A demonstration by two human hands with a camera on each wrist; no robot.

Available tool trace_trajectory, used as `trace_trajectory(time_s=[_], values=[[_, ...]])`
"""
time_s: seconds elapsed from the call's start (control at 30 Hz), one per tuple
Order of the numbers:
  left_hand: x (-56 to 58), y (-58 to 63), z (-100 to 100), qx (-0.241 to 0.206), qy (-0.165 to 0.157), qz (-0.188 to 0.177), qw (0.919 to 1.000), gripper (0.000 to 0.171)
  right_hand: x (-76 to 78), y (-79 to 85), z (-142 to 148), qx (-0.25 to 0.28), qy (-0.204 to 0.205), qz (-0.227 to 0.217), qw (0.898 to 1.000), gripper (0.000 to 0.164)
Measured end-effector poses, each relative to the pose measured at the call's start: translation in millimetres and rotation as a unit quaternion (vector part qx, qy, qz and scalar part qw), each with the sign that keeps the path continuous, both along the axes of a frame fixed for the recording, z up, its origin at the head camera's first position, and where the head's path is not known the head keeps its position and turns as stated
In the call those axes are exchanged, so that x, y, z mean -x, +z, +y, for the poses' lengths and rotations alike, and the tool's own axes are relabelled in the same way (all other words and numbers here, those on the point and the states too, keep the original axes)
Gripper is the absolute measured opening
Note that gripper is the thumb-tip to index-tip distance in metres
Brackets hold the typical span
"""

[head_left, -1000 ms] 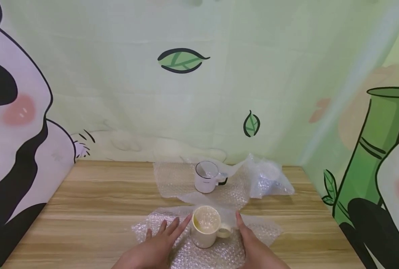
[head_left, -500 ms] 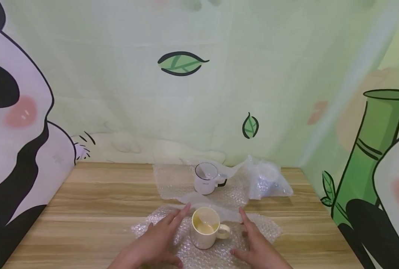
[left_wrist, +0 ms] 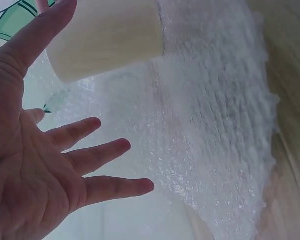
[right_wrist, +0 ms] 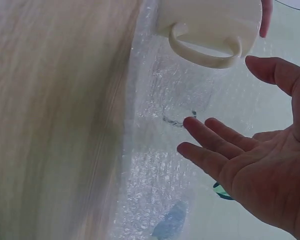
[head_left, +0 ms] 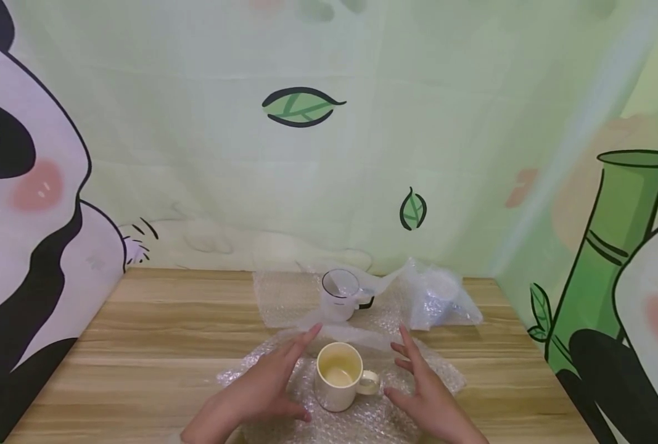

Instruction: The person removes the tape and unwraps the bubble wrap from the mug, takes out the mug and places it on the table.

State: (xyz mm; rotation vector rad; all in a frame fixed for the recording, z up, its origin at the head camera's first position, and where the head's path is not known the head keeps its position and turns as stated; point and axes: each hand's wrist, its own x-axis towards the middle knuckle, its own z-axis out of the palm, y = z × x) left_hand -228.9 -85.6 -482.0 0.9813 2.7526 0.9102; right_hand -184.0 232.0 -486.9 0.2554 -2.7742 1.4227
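A cream mug (head_left: 334, 394) with a yellow inside stands upright on a sheet of bubble wrap (head_left: 356, 428), its handle pointing right. To its left is my left hand (head_left: 264, 385), fingers spread and apart from the mug. On the handle side, my right hand (head_left: 431, 394) also has its fingers extended and holds nothing. In the left wrist view, the palm (left_wrist: 30, 170) faces the side of the mug (left_wrist: 105, 40), with bubble wrap (left_wrist: 215, 110) beyond. From the right wrist, the mug's handle (right_wrist: 205, 59) shows close to the thumb (right_wrist: 270, 70), with a small gap.
Behind stands a white mug (head_left: 335, 307) with a dark rim and black handle, on more bubble wrap (head_left: 290, 302). A bubble-wrapped bundle (head_left: 440, 302), bluish inside, lies to its right. The wooden table (head_left: 156, 345) meets a printed cloth backdrop (head_left: 212, 154).
Both hands have lifted off the wrap and opened beside the mug. Bubbly film seen at the mug's opening has gone, and the wrap's far edge now rises in front of the white mug's base.
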Motion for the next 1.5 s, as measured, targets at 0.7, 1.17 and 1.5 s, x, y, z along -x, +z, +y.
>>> trace_trajectory(time_s=[0.7, 1.17, 1.5], values=[[18.7, -2.8, 1, 0.063, -0.004, 0.015, 0.9979, 0.129, 20.8, -9.4, 2, -0.193, 0.064, 0.059, 0.977, 0.117], [26.4, -7.3, 9, 0.114, -0.017, 0.006, 0.9933, 0.145, 32.0, -16.4, -3, -0.277, 0.054, 0.044, 0.958, 0.146], [27.6, -9.5, 16, 0.14, -0.012, -0.022, 0.9898, 0.156, 41.4, -22.8, -1, -0.303, 0.068, 0.036, 0.95, 0.152]])
